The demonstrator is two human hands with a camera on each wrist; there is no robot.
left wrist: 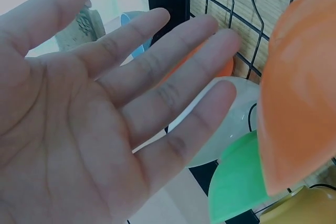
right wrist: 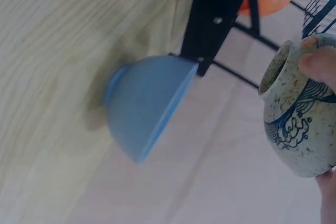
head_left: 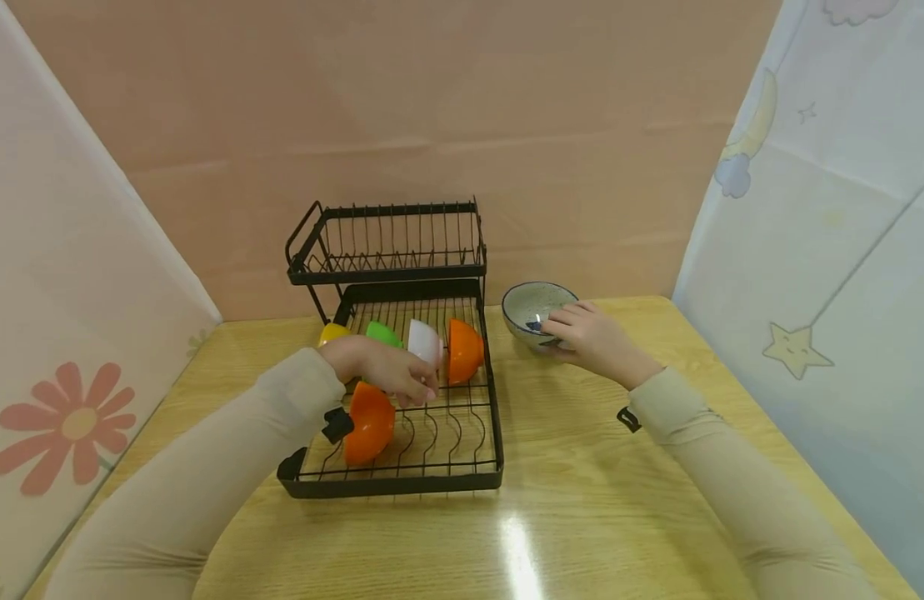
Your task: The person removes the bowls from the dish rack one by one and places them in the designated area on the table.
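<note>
My right hand (head_left: 600, 343) grips a speckled grey bowl (head_left: 523, 302) with a dark blue rim, to the right of the black dish rack (head_left: 390, 485). In the right wrist view, the thumb lies against the wave-patterned outside of this bowl (right wrist: 291, 124). My left hand (head_left: 390, 368) hovers over the rack with its fingers extended and the palm bare (left wrist: 79, 135). Beneath and around it, an orange bowl (head_left: 370, 427) stands on edge in the front row. Behind are yellow (head_left: 332, 333), green (head_left: 384, 333), white (head_left: 424, 340) and orange (head_left: 465, 352) bowls.
A light blue bowl (right wrist: 149, 100) stands upright on the wooden table (right wrist: 58, 72) beside the rack; the head view hides it. The rack's upper tier (head_left: 387, 273) rises at the back, near the pinkish backdrop (head_left: 581, 167). Patterned cloths hang at both sides.
</note>
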